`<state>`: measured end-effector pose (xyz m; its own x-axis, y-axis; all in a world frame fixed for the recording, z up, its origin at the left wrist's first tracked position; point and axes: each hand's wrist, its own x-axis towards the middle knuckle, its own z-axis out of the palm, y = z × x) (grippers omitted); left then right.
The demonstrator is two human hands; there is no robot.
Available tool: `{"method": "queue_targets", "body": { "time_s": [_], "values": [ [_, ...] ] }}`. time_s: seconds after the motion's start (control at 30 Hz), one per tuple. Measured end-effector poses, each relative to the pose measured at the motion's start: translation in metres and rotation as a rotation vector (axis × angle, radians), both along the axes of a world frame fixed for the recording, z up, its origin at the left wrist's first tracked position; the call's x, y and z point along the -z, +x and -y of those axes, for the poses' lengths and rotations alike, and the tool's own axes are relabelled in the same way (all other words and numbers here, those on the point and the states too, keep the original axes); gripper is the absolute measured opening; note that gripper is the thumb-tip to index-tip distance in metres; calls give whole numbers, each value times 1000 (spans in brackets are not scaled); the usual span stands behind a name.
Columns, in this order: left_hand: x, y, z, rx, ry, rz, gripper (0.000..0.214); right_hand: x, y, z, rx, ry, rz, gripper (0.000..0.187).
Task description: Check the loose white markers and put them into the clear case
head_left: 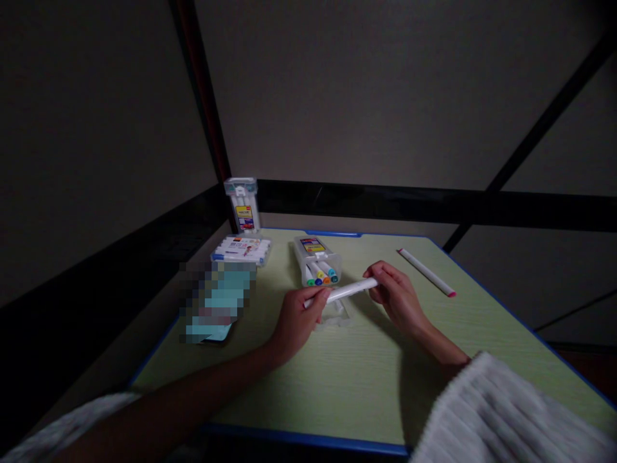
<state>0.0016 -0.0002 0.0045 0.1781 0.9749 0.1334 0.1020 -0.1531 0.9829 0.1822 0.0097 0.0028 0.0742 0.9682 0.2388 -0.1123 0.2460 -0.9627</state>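
Observation:
Both my hands hold one white marker [348, 290] level above the pale green table [337, 379]. My left hand [297, 319] is closed around its left end, and my right hand [395, 294] pinches its right end. Just behind the marker lies a clear plastic marker case [315, 256] with several coloured marker ends showing. A clear lid or tray [338, 313] lies under the marker, partly hidden by my left hand. Another white marker with a pink tip [426, 272] lies alone on the table to the right.
A flat pack of markers [241, 249] lies at the back left, with an upright marker pack [242, 204] behind it. A blurred blue item [214, 302] sits at the left edge. Dark walls and bars surround the blue-rimmed table.

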Motion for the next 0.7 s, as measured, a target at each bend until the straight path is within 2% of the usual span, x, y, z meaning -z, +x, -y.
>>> {"method": "queue_targets", "body": {
  "time_s": [0.23, 0.4, 0.53, 0.7],
  "values": [
    [-3, 1, 1, 11, 27, 23, 27, 0, 0, 0, -1, -19, -13, 25],
    [-3, 0, 3, 15, 144, 31, 20, -2, -1, 0, 23, -36, -34, 26],
    [-2, -2, 3, 11, 236, -16, 21, -1, -2, -1, 35, -46, -61, 24],
    [-4, -2, 4, -17, 222, 0, 22, 0, -1, -1, 34, -57, -57, 25]
  ]
}}
